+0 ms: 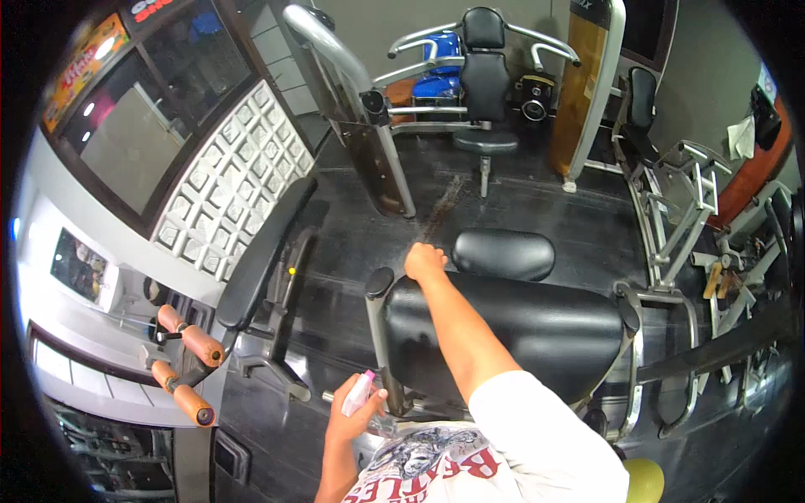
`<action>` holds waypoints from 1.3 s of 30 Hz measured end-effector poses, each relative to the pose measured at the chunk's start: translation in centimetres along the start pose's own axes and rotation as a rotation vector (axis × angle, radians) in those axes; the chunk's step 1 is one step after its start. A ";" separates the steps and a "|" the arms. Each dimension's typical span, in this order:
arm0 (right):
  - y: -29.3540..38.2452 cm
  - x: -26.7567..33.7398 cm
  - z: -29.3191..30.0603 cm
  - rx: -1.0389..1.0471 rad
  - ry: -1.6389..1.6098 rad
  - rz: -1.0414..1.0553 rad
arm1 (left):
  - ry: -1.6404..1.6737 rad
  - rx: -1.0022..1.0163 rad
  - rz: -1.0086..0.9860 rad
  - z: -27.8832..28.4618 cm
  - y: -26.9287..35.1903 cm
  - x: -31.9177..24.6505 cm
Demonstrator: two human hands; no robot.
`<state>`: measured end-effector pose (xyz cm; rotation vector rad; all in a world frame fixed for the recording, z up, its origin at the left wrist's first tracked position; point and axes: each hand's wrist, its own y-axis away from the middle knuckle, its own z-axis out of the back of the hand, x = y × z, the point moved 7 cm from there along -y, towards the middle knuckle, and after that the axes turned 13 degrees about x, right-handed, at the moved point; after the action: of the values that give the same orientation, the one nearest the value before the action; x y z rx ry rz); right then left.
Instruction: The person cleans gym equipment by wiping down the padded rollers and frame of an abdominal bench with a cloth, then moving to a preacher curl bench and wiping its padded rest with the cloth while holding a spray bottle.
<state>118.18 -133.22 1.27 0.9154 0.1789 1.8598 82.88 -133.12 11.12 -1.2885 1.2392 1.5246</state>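
My left hand (355, 405) is closed round a spray bottle (358, 397) with a white head and a pink nozzle tip, low in front of my shirt. Stretched forward, my right hand (426, 261) is bent into a fist at the far left corner of a large black padded gym seat (516, 327); whether it holds anything is hidden. Just beyond that pad lies a smaller black pad (504, 253). A grey metal post with a black cap (380, 283) stands at the large pad's left edge.
A black padded bench (267, 258) and orange foam rollers (202, 346) are on the left. Ahead stands a seated press machine (484, 88) between upright columns. More metal-framed machines (676, 214) line the right side. Dark flooring (333, 239) shows between the equipment.
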 end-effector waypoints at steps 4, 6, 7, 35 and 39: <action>-0.3 -1.1 1.1 0.090 -0.023 0.055 | 0.030 -0.051 -0.018 1.1 2.6 1.1; 1.0 -0.2 0.9 0.107 0.024 0.166 | 0.060 -0.082 -0.026 1.8 3.3 1.4; 2.2 0.7 0.7 0.126 0.062 0.273 | 0.067 -0.087 -0.028 2.0 3.6 1.6; 2.7 0.2 1.3 0.074 0.065 0.196 | 0.100 -0.175 0.021 5.0 4.0 3.4; 15.0 3.4 1.3 -0.285 0.369 0.607 | 0.096 -0.121 0.076 5.1 2.1 2.7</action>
<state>107.54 -137.94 11.40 0.4421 -0.1605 2.5296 79.14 -128.75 8.94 -1.4217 1.2855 1.6293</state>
